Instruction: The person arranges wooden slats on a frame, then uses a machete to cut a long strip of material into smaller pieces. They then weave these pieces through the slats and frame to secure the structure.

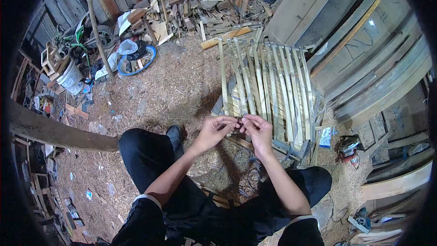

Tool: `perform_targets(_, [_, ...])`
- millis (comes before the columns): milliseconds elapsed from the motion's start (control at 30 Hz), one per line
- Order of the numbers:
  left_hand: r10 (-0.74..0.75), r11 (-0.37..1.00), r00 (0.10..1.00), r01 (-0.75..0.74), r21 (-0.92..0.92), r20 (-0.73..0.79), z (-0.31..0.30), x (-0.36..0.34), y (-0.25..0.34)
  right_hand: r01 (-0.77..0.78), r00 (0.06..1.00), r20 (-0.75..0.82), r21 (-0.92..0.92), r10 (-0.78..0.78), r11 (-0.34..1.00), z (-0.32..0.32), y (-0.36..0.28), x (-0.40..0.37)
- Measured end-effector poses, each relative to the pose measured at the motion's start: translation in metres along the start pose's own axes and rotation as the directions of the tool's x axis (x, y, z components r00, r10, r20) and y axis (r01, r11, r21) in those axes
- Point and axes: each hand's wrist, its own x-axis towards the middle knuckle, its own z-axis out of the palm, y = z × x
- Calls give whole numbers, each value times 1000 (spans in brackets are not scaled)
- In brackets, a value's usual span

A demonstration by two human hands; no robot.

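Observation:
Both hands meet in front of my knees, fingertips close together. My left hand [214,133] has its thumb and fingers pinched around something small and dark that I cannot make out. Just to the right, my right hand [258,132] pinches at the same spot, and what lies between its fingers is too small to name. Behind and beyond the hands, several long thin wooden strips [277,86] lie side by side across a low stack of wood.
Scrap wood [214,11] is heaped against the back wall. A blue basin [148,61] and a white bucket [70,78] stand at the left. A beam [59,132] reaches toward my left knee. Boards [387,82] lean at the right, near a red tool [349,156].

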Motion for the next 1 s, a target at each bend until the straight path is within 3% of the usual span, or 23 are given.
perform_targets(267, [78,996,993,-73,53,-85,9,0,1,-11,1000,23,62,9,998,1,-2,-1])
perform_targets(333, [-29,998,990,38,57,-140,8,1,1,-11,998,59,30,9,999,0,-3,-1])
perform_targets(467, [18,999,985,-10,46,-172,8,3,-4,100,987,133,-73,-89,992,1,0,-2])
perform_targets(533, [109,988,976,-84,133,-191,7,3,-6,151,978,159,-113,-133,982,1,-1,-3])
perform_targets(600, [132,980,972,-98,174,-195,7,5,-8,383,918,217,-277,-331,881,2,-2,-3])
perform_targets(667, [157,970,968,-114,214,-198,7,6,-11,389,917,218,-311,-333,867,1,-2,-3])
perform_targets(733, [46,997,978,-33,66,-203,6,6,-11,392,917,220,-343,-333,853,1,1,-3])
perform_targets(833, [16,999,977,-5,53,-214,6,7,-11,279,957,151,-244,-248,929,5,1,-4])
perform_targets(867, [16,999,977,-5,53,-213,6,9,-14,303,949,176,-288,-260,909,5,-1,-4])
perform_targets(933, [154,987,953,-134,93,-260,6,12,-21,325,941,201,-330,-271,886,6,-1,-4])
perform_targets(1000, [106,991,965,-84,99,-239,5,9,-19,472,881,245,-380,-406,795,6,2,-2])
